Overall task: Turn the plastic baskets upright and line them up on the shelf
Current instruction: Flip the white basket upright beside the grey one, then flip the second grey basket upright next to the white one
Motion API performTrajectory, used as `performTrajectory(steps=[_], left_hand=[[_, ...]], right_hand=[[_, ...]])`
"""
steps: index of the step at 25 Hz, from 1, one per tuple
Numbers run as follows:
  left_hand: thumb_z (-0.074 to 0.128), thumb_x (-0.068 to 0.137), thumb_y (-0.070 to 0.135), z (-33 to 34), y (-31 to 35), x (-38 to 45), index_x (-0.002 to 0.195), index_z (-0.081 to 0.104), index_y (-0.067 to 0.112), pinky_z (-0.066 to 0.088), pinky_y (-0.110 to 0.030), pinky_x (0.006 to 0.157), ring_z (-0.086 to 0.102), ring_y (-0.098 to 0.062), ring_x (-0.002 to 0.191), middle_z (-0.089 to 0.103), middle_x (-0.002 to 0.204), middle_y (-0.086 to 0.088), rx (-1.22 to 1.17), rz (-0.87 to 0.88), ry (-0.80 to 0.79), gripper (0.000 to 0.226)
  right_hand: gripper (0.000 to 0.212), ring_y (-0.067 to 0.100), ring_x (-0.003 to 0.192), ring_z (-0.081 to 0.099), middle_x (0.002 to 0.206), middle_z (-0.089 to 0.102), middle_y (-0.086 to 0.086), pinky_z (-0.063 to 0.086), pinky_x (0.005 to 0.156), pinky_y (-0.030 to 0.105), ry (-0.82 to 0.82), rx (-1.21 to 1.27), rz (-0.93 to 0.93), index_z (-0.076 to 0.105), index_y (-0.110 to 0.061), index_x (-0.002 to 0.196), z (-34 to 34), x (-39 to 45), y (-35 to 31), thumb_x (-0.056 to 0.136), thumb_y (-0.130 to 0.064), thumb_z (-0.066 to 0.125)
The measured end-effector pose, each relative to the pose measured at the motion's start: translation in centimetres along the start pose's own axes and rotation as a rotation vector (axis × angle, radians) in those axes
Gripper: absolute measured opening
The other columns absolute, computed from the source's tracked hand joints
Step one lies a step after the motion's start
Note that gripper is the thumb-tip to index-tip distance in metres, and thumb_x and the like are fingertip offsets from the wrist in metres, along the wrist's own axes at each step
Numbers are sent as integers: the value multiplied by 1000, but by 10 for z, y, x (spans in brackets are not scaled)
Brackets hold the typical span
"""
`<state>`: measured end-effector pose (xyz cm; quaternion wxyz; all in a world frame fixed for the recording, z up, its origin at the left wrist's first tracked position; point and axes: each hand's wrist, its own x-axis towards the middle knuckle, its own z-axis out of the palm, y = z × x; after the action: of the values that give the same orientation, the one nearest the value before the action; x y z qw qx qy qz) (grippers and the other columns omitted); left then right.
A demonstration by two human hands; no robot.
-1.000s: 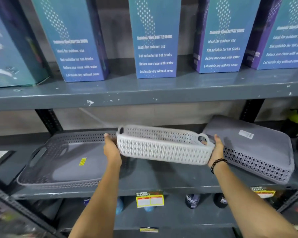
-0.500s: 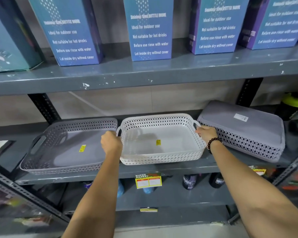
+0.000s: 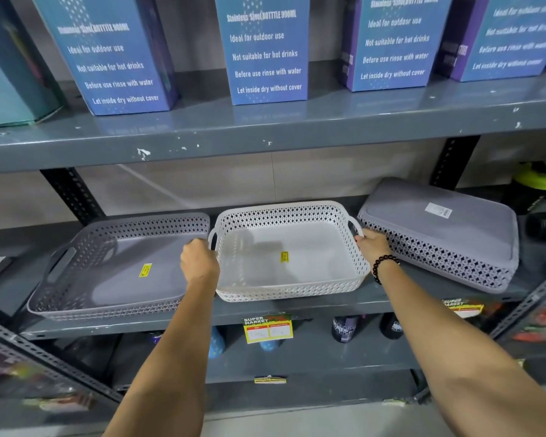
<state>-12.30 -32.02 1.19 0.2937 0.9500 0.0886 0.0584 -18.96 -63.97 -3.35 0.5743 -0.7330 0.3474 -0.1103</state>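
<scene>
A white perforated basket [image 3: 284, 291] stands upright on the middle grey shelf [image 3: 297, 310], its open side up and a yellow sticker inside. My left hand [image 3: 199, 263] grips its left handle and my right hand [image 3: 371, 246], with a dark bead bracelet at the wrist, grips its right handle. To its left a grey basket [image 3: 114, 307] also stands upright, almost touching it. To its right a second grey basket [image 3: 438, 234] lies upside down, its flat bottom up with a white label, tilted at an angle.
Several tall blue bottle boxes [image 3: 265, 52] stand on the upper shelf [image 3: 265, 130]. Black slotted uprights [image 3: 73, 197] hold the shelves. Dark bottles [image 3: 344, 329] and price tags [image 3: 267, 329] sit below. A yellow-green item [image 3: 539, 178] is at the far right.
The white basket went from being held tilted in the air to resting flat and upright on the shelf between the two grey baskets. Both hands stayed on its handles.
</scene>
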Motion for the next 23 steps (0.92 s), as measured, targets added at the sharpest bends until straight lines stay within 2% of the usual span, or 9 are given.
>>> performTrajectory(steps=[3, 5, 7, 9, 11, 13, 17, 21, 23], left_hand=[[64, 84, -2, -2, 0, -1, 49, 40, 2, 50, -41, 65, 62, -42, 76, 58, 71, -26, 52, 14, 28, 42], [61, 84, -5, -3, 0, -1, 47, 33, 8, 47, -39, 62, 47, -31, 64, 52, 67, -20, 54, 26, 51, 48], [61, 85, -4, -2, -1, 0, 51, 44, 3, 41, -36, 60, 45, -27, 65, 61, 73, -25, 37, 24, 52, 38], [61, 87, 1, 0, 0, -1, 66, 60, -5, 41, -35, 61, 52, -31, 67, 69, 82, -27, 11, 38, 34, 22], [61, 89, 6, 2, 5, -5, 72, 62, -7, 47, -39, 66, 62, -38, 75, 69, 86, -29, -11, 86, 22, 22], [59, 91, 11, 7, 15, -8, 78, 62, -8, 52, -42, 73, 66, -41, 85, 69, 90, -30, -25, 150, 18, 23], [53, 95, 25, 27, 55, -17, 106, 66, -2, 53, -39, 79, 67, -38, 92, 70, 103, -26, -87, 306, -37, 32], [45, 99, 27, 61, 118, -42, 111, 64, -4, 49, -39, 81, 64, -41, 98, 69, 105, -29, -185, 449, -115, 39], [43, 99, 26, 78, 153, -60, 109, 65, -4, 49, -39, 82, 64, -42, 96, 70, 101, -29, -231, 521, -147, 39]], right_hand=[[34, 22, 77, 55, 106, 69, 27, 51, 71, 38, -18, -19, -14, 67, -12, 116, 1, 1, 1, 90, -6, 46], [33, 22, 76, 54, 93, 67, 21, 47, 68, 34, -33, -52, -24, 66, -9, 116, 2, -1, -1, 91, -6, 45], [30, 20, 69, 53, 87, 61, 13, 44, 61, 29, -35, -76, -40, 66, -6, 113, 3, -5, -6, 92, -7, 44], [23, 20, 65, 49, 77, 58, 8, 38, 54, 24, -14, -74, -49, 67, -11, 102, 4, -11, -11, 92, -10, 46], [18, 20, 73, 49, 70, 54, 6, 37, 59, 23, 41, -52, -70, 64, -3, 88, 3, -16, -12, 91, -13, 49], [23, 23, 81, 51, 80, 58, 13, 42, 73, 26, 115, -26, -93, 65, 5, 89, -2, -21, -13, 91, -13, 51], [27, 25, 100, 59, 114, 67, 18, 44, 97, 31, 223, -18, -144, 67, 4, 107, -31, -39, -21, 93, -10, 48], [35, 29, 124, 53, 131, 59, 16, 41, 101, 26, 319, 31, -104, 59, 3, 124, -80, -49, -20, 95, -13, 49], [36, 28, 123, 53, 134, 58, 16, 41, 88, 16, 392, 64, -58, 56, 4, 127, -112, -47, -17, 95, -12, 48]])
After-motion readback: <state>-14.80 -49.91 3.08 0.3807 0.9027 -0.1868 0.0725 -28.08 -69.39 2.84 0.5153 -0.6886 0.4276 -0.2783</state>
